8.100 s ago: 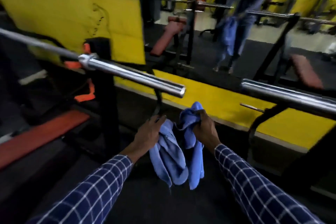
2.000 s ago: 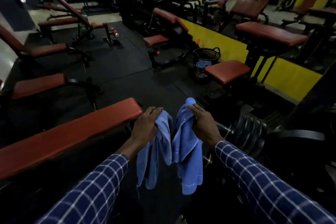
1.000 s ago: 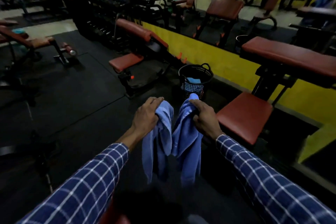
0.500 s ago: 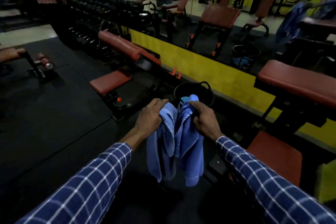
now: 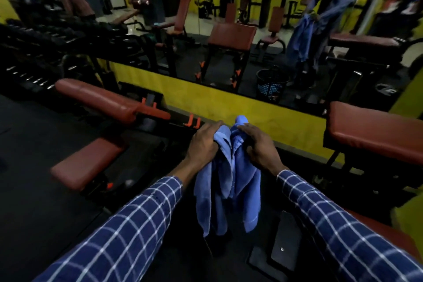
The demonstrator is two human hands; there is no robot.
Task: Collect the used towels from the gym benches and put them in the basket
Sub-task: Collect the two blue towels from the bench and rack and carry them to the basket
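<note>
Left hand (image 5: 202, 146) and right hand (image 5: 258, 147) are gripping the towels (image 5: 229, 188), fingers (image 5: 212, 127) curled round bunched tops, hanging them together, likely for one drop; the basket (image 5: 271, 83) is showing only in the mirror (image 5: 187, 57).

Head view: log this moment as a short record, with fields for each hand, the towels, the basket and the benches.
left hand: grips the blue towels at their top
right hand: grips the same bundle, close beside the left hand
blue towels: bunched together between both hands, hanging down
basket: black, seen only as a reflection in the mirror, something blue inside
benches: left red bench; right red bench
task state: towels not yet in the basket
</note>
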